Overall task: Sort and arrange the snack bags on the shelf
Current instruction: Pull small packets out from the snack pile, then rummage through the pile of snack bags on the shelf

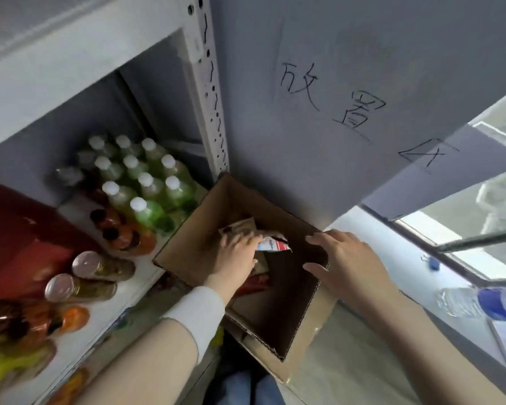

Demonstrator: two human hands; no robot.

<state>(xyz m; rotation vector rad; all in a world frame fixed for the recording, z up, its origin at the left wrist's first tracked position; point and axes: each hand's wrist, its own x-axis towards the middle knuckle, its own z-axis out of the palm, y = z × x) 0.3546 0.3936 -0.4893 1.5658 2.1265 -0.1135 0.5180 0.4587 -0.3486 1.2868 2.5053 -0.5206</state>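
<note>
**While the left hand grips a snack bag in the box, the right hand hangs spread at the rim**

Seen from above the person's own arms, the left hand reaches down into an open cardboard box, fingers curled round one end of a white snack bag with red and blue print. The bag sticks out to the right from under the hand, down within the box walls. Just beyond the fingertips lies a brown packet, also in the box, and a red packet shows lower down beneath the wrist. A white cuff covers the left wrist.

The right hand holds nothing; its fingers are straight and splayed over the box's right edge (whether the thumb touches the cardboard I cannot tell).

Left of the box runs a white shelf. At the back of it stand green bottles with white caps, packed close in rows. Nearer are orange bottles with dark caps, then two jars with shiny lids. A blurred red shape fills the far left.

Above the box hangs a grey sheet with handwritten characters. To the right, a clear water bottle with a blue label rests on a ledge beside a window.
</note>
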